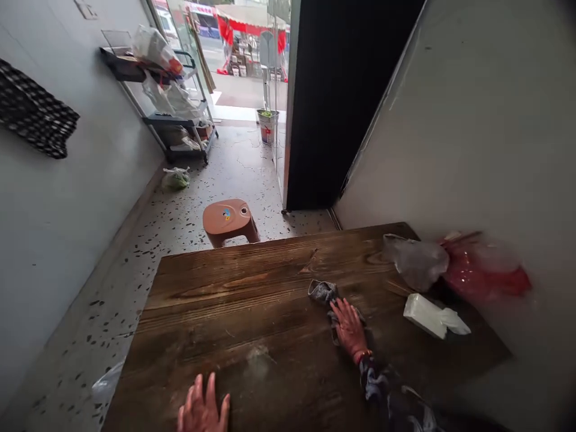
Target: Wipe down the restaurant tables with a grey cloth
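My right hand [349, 329] presses a crumpled dark grey rag [323, 290] down on the wooden table [216, 288]. Its fingers lie long over the cloth, and part of the rag bunches out past the fingertips. A red band circles that wrist below a dark patterned sleeve. Near the table's front edge, my left hand [203, 407] rests on the wood with its fingers spread and nothing held. A pale smudge [260, 354] marks the tabletop between the two hands.
An opened tissue pack [425, 315], a grey plastic bag [416, 261] and a red plastic bag [486, 273] lie at the table's right side by the wall. Beyond the far edge stands a brown stool [227, 217]. A loaded cart [175, 120] stands along the left wall.
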Demonstrator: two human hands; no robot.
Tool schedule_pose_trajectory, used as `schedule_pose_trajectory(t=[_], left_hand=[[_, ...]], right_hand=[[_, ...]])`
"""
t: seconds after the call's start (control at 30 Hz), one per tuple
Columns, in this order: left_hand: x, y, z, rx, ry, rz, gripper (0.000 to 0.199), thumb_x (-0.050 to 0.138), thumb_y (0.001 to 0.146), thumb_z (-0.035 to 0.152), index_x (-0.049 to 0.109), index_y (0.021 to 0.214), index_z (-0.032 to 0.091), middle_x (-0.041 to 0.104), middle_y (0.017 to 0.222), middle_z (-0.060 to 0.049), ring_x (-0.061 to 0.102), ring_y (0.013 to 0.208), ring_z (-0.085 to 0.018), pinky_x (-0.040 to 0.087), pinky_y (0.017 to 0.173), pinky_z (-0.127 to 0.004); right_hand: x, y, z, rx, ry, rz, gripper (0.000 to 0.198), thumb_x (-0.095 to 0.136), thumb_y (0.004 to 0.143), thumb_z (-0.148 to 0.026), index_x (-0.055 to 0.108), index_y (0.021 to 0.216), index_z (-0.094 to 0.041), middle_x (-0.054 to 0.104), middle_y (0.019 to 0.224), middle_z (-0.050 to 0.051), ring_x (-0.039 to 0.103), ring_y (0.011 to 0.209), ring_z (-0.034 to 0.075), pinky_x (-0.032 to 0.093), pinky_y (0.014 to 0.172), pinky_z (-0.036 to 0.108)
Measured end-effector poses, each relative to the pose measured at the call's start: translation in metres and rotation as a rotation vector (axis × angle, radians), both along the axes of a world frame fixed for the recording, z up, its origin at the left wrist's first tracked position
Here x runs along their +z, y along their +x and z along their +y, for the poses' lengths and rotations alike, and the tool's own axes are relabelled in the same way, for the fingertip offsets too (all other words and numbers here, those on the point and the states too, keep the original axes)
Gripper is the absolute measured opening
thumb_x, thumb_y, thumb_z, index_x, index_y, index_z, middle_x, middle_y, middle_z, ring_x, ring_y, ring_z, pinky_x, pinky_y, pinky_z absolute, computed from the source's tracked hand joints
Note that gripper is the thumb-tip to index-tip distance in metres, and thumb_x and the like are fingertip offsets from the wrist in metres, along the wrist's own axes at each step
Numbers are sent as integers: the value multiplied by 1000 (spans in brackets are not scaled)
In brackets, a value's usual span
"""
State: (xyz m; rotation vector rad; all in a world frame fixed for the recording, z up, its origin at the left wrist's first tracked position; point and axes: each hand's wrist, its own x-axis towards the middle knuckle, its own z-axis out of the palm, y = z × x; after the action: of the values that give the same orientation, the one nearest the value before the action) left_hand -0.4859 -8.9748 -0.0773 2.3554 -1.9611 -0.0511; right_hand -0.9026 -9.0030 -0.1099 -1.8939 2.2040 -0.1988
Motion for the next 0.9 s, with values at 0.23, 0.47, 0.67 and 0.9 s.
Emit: schedule_pose_trajectory(t=[0.23,0.47,0.67,0.9], left_hand=[[-33,-93,-72,-346,82,29,55,40,89,39,55,140,27,49,151,-10,38,144,-30,23,121,-50],[-50,-101,-84,-361,48,73,75,49,88,39,17,157,34,37,158,-9,25,149,-31,20,122,-53],[-55,-105,-88,-475,-114,55,77,50,91,27,11,158,31,26,163,-12,24,149,-34,22,118,-59],[-50,-103,-87,-506,-96,19,80,53,90,28,10,158,30,27,163,-11,24,148,-34,23,118,-56]], right_hand=[[-16,-82,-71,-200,-153,111,49,35,99,-26,46,147,-23,44,155,8,30,146,27,31,115,50],[-22,-160,-154,-220,-182,160,49,32,102,-33,44,147,-20,42,155,8,30,144,29,31,113,48],[-30,-202,-222,-269,-225,164,49,34,101,-35,45,146,-20,41,155,10,34,141,32,33,111,50],[-37,-193,-263,-378,-286,149,50,36,99,-36,48,144,-16,43,153,14,35,139,35,33,110,53]])
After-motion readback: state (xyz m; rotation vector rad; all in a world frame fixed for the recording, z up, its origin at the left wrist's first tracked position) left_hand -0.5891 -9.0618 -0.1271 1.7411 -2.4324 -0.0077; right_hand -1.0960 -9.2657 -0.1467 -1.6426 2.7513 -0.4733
